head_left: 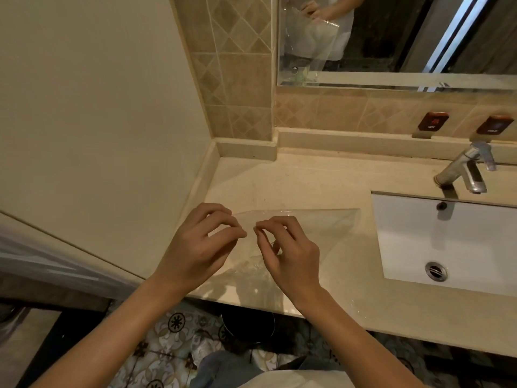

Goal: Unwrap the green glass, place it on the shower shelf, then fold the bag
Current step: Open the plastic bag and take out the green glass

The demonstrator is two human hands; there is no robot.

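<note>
A clear plastic bag lies spread over the beige counter, its front part hanging past the counter's near edge. My left hand and my right hand are side by side above the bag's left end. Each pinches the thin plastic between thumb and fingertips, the fingertips almost meeting. The green glass is not in view.
A white sink basin with a drain sits to the right, a metal tap behind it. A mirror hangs above the tiled backsplash. A plain wall closes off the left side. Below the counter are a patterned floor and a dark round bin.
</note>
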